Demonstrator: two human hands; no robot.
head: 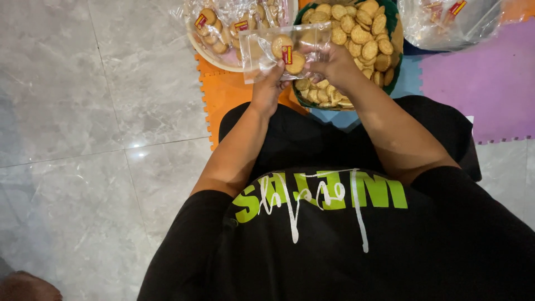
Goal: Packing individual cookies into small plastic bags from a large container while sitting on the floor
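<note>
Grey marble floor with foam mats (490, 83), both hands — left hand (268, 89), right hand (334, 64) — pinching a thin, crinkly, slippery bag (278, 50) of light, brittle biscuits by its edges.

grey marble floor (83, 111), orange mat (228, 95), purple mat (485, 83)

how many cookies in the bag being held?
2 show in the clear bag: one upper cookie and one lower cookie, above the left hand. The right hand may hide more.
</note>
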